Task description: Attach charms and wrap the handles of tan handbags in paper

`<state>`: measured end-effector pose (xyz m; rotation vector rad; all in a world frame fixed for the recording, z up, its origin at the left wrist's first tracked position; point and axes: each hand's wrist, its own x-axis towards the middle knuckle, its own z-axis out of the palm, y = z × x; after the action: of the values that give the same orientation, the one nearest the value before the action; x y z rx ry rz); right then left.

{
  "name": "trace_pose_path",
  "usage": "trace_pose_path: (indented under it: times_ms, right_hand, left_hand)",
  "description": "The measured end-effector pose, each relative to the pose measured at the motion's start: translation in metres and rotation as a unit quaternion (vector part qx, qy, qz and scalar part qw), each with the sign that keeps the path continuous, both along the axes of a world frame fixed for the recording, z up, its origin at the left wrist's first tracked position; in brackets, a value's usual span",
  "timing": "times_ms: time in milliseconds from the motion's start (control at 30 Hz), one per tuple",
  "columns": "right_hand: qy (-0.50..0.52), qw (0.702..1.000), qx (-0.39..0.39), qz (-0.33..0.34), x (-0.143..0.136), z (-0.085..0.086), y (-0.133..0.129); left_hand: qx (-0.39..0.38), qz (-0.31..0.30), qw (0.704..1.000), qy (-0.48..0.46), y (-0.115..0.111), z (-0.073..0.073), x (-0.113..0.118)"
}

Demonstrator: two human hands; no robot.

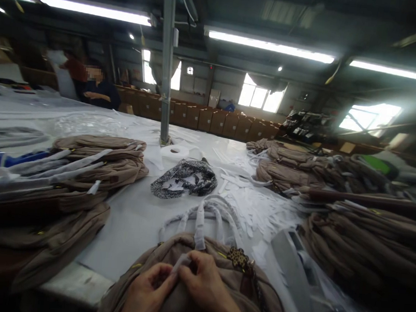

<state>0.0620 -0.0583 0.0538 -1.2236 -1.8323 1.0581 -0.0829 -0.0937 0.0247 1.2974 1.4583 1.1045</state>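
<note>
In front of me lies a taupe fabric backpack [166, 295], its handles [221, 210] wrapped in white paper or foam. Over its upper front, my left hand [151, 287] and my right hand [202, 277] meet, fingertips pinched together on a small white strip [181, 263]. Where exactly each finger grips the strip is partly hidden. A flower-shaped leopard-print charm [237, 258] hangs on the bag to the right of my right hand. Beyond the handles sits a black-and-white patterned cloth pouch [184, 179] with white scraps in it.
Stacks of taupe bags stand at left [101, 161] and right [371, 243]. A grey tape dispenser [299, 275] is close on the right, beside scattered white strips [258, 204]. A metal post [167, 65] rises beyond the pouch. Another person [100, 91] is at the far left; cartons [211, 120] line the back.
</note>
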Motion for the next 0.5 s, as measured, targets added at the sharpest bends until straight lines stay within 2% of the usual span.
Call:
trace_pose_path:
  times_ms: [100, 167, 200, 267, 300, 367, 400, 500]
  right_hand:
    - [0.015, 0.999, -0.024, -0.019, -0.001, 0.0, 0.001]
    - [0.042, 0.997, -0.06, -0.03, -0.003, -0.003, 0.003]
    - [0.062, 0.993, -0.097, -0.034, -0.003, -0.005, 0.004]
    - [0.097, 0.978, -0.182, -0.039, -0.004, -0.01, 0.008]
    - [0.106, 0.97, -0.216, -0.041, -0.005, -0.013, 0.01]
    - [0.11, 0.963, -0.241, -0.041, -0.004, -0.019, 0.015]
    - [0.107, 0.964, -0.239, -0.038, -0.004, -0.022, 0.017]
    - [0.103, 0.967, -0.233, -0.028, -0.003, -0.026, 0.019]
  left_hand:
    - [0.033, 0.031, 0.997, 0.062, -0.003, -0.013, 0.001]
    - [0.132, 0.037, 0.977, 0.162, -0.006, -0.026, 0.002]
    - [0.207, 0.028, 0.953, 0.218, -0.007, -0.034, 0.003]
    - [0.347, 0.007, 0.881, 0.32, -0.01, -0.05, 0.004]
    - [0.39, 0.003, 0.845, 0.367, -0.01, -0.057, 0.004]
    - [0.42, -0.001, 0.788, 0.451, -0.011, -0.068, 0.007]
    - [0.412, -0.001, 0.772, 0.483, -0.012, -0.071, 0.009]
    - [0.383, -0.003, 0.761, 0.524, -0.014, -0.073, 0.016]
